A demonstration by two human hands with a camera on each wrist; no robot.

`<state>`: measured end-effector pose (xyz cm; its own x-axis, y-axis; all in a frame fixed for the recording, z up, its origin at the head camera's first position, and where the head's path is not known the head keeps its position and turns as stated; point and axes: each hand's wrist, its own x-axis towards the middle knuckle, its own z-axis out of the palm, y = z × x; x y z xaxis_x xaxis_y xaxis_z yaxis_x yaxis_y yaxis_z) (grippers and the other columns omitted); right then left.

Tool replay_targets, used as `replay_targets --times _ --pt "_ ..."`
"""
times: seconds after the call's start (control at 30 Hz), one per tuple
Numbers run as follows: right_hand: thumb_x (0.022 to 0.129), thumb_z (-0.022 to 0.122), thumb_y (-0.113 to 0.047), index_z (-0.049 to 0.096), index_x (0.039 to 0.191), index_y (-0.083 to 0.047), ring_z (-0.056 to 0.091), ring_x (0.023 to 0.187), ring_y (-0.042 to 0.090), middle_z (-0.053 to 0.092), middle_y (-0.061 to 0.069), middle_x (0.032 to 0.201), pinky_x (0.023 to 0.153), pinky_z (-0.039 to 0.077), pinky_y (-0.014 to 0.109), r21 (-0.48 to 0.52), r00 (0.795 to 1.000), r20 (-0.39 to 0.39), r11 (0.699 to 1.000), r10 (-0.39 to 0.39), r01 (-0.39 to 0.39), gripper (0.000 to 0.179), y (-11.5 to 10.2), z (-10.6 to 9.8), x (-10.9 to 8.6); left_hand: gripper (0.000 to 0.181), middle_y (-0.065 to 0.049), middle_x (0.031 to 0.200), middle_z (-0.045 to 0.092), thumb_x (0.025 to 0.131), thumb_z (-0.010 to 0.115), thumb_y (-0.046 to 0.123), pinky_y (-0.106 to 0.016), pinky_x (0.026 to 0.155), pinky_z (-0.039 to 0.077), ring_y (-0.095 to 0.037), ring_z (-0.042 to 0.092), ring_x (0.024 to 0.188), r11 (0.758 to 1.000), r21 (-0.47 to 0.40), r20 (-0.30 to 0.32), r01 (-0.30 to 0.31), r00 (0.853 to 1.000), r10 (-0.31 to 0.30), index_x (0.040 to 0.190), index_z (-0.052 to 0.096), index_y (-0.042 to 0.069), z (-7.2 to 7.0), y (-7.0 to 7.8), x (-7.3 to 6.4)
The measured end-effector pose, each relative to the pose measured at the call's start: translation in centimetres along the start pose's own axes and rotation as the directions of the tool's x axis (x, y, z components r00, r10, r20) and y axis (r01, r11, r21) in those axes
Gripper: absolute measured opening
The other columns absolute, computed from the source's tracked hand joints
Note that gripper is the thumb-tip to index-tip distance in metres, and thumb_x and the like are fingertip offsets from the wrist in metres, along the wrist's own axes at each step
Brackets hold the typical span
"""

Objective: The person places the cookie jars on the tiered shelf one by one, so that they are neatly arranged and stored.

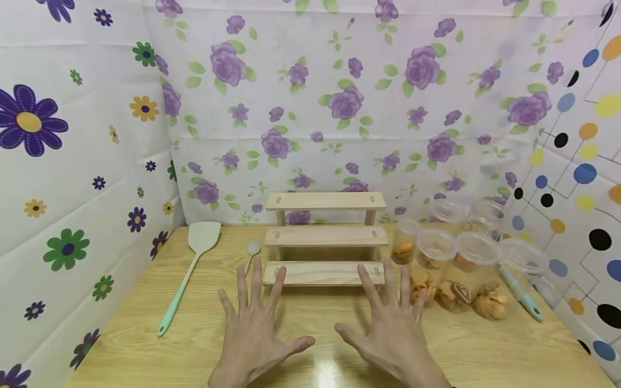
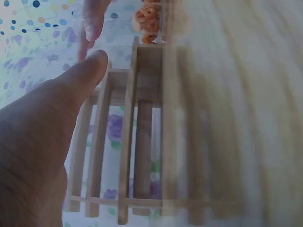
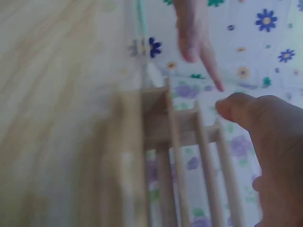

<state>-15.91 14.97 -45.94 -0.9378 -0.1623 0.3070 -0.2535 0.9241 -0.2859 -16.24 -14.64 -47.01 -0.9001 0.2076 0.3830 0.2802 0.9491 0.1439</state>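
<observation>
Both hands are spread palm down over the front of the table, holding nothing. In the head view the left hand (image 1: 253, 337) has its fingers fanned toward a three-tier wooden shelf (image 1: 325, 273), with its thumb pointing right. The right hand (image 1: 395, 339) mirrors it, its thumb pointing left and its fingertips overlapping the shelf's lowest step. In the left wrist view the shelf (image 2: 125, 156) appears sideways past the left thumb (image 2: 80, 78). The right wrist view shows the shelf (image 3: 177, 156) beside the right thumb (image 3: 241, 109). A small pale spoon (image 1: 253, 248) lies behind the left fingers.
A mint-handled spatula (image 1: 194, 264) lies at the left. On the right stand several clear lidded jars; a front jar (image 1: 470, 269) holds snacks, and a slim jar (image 1: 404, 242) is beside the shelf. Another mint handle (image 1: 532, 307) shows behind them. Patterned cloths (image 1: 339, 102) wall the table (image 1: 131, 355).
</observation>
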Motion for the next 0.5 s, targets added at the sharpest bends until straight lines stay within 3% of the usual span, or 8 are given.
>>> replay_targets --times 0.07,0.13,0.2,0.23,0.3,0.37,0.43,0.5 --pt "0.091 0.076 -0.078 0.011 0.181 -0.037 0.012 0.167 0.058 0.009 0.019 0.186 0.116 0.031 0.090 0.038 0.998 -0.064 0.999 -0.013 0.015 0.118 -0.2 -1.1 0.2 0.139 -0.022 0.185 -0.015 0.077 0.073 0.095 -0.092 0.115 0.025 -0.055 -0.005 0.169 0.999 -0.042 -0.053 -0.026 0.998 0.024 0.181 0.009 0.030 -0.5 0.1 0.4" --pt "0.092 0.084 -0.065 0.022 0.179 -0.030 0.038 0.158 0.055 0.033 0.021 0.178 0.106 0.049 0.081 0.106 0.990 -0.140 0.993 -0.031 0.046 0.112 -0.2 -2.3 0.4 0.132 -0.025 0.185 -0.004 0.082 0.081 0.085 -0.077 0.109 0.051 -0.058 0.022 0.165 0.995 -0.085 -0.125 -0.047 0.991 0.036 0.181 0.017 0.026 -1.1 0.1 1.1" --pt "0.093 0.088 -0.052 0.033 0.176 -0.025 0.055 0.145 0.049 0.049 0.019 0.167 0.099 0.058 0.075 0.177 0.975 -0.216 0.979 -0.056 0.096 0.103 -0.1 -3.6 0.7 0.116 -0.029 0.182 0.016 0.087 0.087 0.069 -0.050 0.083 0.069 -0.057 0.057 0.143 0.985 -0.155 -0.211 -0.072 0.977 0.038 0.176 0.034 0.017 -1.7 0.0 1.9" --pt "0.093 0.090 -0.045 0.039 0.173 -0.022 0.061 0.139 0.043 0.054 0.016 0.162 0.097 0.061 0.069 0.213 0.964 -0.255 0.969 -0.072 0.128 0.098 0.1 -4.2 0.8 0.105 -0.030 0.178 0.027 0.090 0.089 0.060 -0.039 0.068 0.067 -0.053 0.069 0.126 0.977 -0.198 -0.247 -0.081 0.968 0.030 0.172 0.042 0.014 -2.0 -0.1 2.3" --pt "0.092 0.093 -0.032 0.051 0.165 -0.018 0.065 0.132 0.032 0.062 0.010 0.155 0.099 0.063 0.054 0.271 0.937 -0.335 0.943 -0.097 0.195 0.086 0.8 -5.5 1.1 0.080 -0.031 0.166 0.048 0.095 0.090 0.042 -0.024 0.051 0.055 -0.046 0.076 0.103 0.958 -0.272 -0.311 -0.094 0.951 0.005 0.159 0.057 0.007 -2.2 -0.4 3.1" --pt "0.089 0.093 -0.019 0.059 0.159 -0.013 0.066 0.128 0.022 0.067 0.008 0.148 0.102 0.061 0.037 0.307 0.892 -0.431 0.907 -0.139 0.289 0.078 1.8 -6.6 1.4 0.059 -0.028 0.152 0.060 0.097 0.088 0.027 -0.027 0.053 0.056 -0.041 0.076 0.094 0.930 -0.354 -0.341 -0.102 0.940 -0.027 0.146 0.066 0.002 -2.0 -0.8 3.8" --pt "0.084 0.091 -0.005 0.063 0.153 -0.005 0.066 0.125 0.016 0.071 0.010 0.142 0.100 0.057 0.022 0.340 0.829 -0.533 0.853 -0.172 0.396 0.074 3.1 -7.8 1.8 0.046 -0.026 0.142 0.067 0.099 0.085 0.017 -0.039 0.070 0.064 -0.043 0.075 0.103 0.897 -0.432 -0.338 -0.090 0.939 -0.069 0.139 0.069 0.000 -1.4 -1.3 4.3" --pt "0.080 0.087 0.007 0.064 0.148 0.005 0.066 0.126 0.014 0.072 0.013 0.140 0.103 0.054 0.016 0.375 0.769 -0.613 0.790 -0.182 0.485 0.072 4.6 -8.9 2.0 0.039 -0.024 0.135 0.069 0.099 0.083 0.010 -0.053 0.087 0.064 -0.045 0.071 0.114 0.859 -0.507 -0.314 -0.064 0.942 -0.116 0.134 0.070 -0.002 -0.4 -1.9 4.7"
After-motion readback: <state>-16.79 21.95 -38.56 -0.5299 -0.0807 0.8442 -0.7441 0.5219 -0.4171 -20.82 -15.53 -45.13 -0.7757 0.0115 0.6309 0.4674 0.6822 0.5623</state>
